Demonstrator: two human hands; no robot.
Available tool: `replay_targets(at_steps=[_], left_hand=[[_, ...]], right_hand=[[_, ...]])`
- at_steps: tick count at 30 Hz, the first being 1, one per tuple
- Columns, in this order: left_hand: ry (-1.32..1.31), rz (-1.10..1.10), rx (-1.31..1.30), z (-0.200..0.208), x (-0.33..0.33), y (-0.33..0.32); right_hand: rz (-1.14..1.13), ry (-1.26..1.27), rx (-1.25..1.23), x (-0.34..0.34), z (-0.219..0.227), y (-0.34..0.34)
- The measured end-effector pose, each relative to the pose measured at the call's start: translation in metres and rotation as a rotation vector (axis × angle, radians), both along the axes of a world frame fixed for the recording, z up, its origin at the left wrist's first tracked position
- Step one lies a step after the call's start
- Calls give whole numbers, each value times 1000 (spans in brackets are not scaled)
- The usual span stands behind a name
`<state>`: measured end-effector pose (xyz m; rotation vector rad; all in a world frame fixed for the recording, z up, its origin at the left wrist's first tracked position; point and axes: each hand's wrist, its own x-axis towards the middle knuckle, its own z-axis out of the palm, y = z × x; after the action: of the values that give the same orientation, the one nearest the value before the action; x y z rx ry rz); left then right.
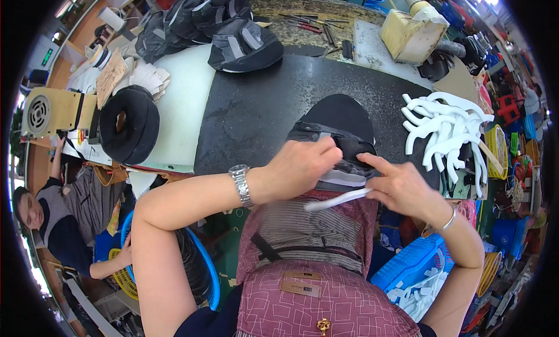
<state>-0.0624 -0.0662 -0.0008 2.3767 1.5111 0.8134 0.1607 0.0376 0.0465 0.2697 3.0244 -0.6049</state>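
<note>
A black and grey shoe upper [335, 113] lies at the near edge of the black work mat, its rounded toe pointing away from me. My left hand [308, 165] is closed over its left side, the fingers pinched at the opening; what they grip there is hidden. My right hand [402, 185] holds a curved white foam strip [338, 200] between thumb and fingers, its free end pointing left over my apron. The right index finger reaches out to the upper's inner edge. A heap of similar white foam strips [445, 127] lies to the right on the mat.
More shoe uppers [244, 46] are stacked at the far left. A round black roll [129, 124] stands left, beside a cream machine [61, 111]. Pens and tools [308, 25] lie at the back, near a yellowed block [410, 37]. A blue basket [413, 261] sits lower right. A co-worker [70, 220] is at left.
</note>
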Motion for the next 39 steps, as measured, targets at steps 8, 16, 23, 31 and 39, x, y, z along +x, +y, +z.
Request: replay_targets(at_steps=[8, 16, 23, 31, 39], left_hand=[[2, 19, -147, 2, 10, 8], [-207, 173, -223, -4, 3, 32], [-338, 110, -694, 10, -11, 55], [-618, -23, -929, 11, -27, 48], [-575, -48, -924, 8, -29, 49]], right_hand=[[16, 469, 374, 4, -46, -27], [60, 603, -364, -1, -34, -48], [-414, 397, -452, -26, -47, -13], [-575, 370, -563, -34, -49, -16], [-607, 391, -553, -34, -46, -17]])
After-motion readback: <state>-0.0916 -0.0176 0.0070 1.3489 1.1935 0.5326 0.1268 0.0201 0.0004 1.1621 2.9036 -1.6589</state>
